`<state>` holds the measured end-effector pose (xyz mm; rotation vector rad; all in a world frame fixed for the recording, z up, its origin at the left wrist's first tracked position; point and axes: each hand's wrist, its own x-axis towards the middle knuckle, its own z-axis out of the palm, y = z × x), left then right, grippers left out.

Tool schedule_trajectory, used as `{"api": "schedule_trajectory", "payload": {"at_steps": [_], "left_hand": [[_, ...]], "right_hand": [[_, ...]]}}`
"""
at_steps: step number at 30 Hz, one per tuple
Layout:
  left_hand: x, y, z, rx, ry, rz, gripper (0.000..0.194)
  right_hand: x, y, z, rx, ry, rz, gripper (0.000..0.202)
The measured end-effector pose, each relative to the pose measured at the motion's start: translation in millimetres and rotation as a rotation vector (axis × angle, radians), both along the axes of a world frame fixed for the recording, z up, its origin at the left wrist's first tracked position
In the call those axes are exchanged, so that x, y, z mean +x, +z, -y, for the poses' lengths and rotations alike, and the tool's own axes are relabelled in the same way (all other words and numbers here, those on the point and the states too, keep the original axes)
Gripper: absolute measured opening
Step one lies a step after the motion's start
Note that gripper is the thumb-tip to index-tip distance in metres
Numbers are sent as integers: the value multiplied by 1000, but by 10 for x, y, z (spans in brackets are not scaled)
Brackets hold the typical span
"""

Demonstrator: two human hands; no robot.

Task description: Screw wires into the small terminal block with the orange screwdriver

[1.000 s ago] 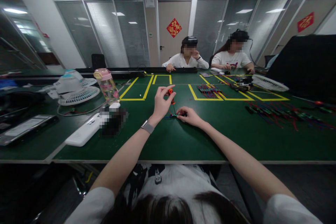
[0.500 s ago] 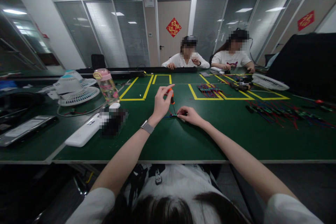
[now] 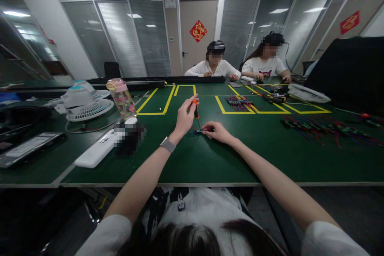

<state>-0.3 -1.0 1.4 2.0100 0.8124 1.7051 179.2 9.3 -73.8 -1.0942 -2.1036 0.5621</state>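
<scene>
My left hand (image 3: 185, 116) grips the orange and black handle of a screwdriver (image 3: 196, 109), which stands nearly upright with a slight tilt. Its thin shaft runs down to a small green circuit board (image 3: 198, 131) on the table; whether the tip sits in a screw is too small to tell. With fingers pinched, my right hand (image 3: 219, 132) holds the board at its right end. Blue and red wires come off the board's left side, partly behind my left hand.
Wired boards lie in a pile (image 3: 240, 103) beyond my hands and in a larger spread (image 3: 327, 128) at right. To the left are a bottle (image 3: 122, 98), a white fan (image 3: 90, 109) and a white case (image 3: 97, 150). Two people sit across the green table (image 3: 192, 164).
My left fingers have shifted a little around the screwdriver handle, and more of the handle shows now. My right hand and the board stay put. One person opposite has lowered a hand.
</scene>
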Motion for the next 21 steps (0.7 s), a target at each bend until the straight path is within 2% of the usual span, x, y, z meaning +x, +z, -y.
{"api": "schedule_trajectory", "payload": {"at_steps": [6,8,11,13,15,19,21], "left_hand": [[4,-1,33,70,146,-45,25],[4,4,35,41,87,-40,29],[10,10,22,-50,-77,-3,35],[15,13,18,-84,-127,21,35],[17,15,27,-57,-67,23,32],[5,13,59,77,174,-27,25],[2,6,61,90,188,-50,27]], "right_hand": [[-8,12,7,-13,-16,-2,17],[-10,11,7,-23,-19,3,17],[-11,8,6,-26,-20,11,17],[-11,6,4,-17,-21,13,17],[-10,4,3,-7,-21,11,17],[-11,9,6,-10,-19,8,17],[-13,11,9,-6,-19,8,17]]}}
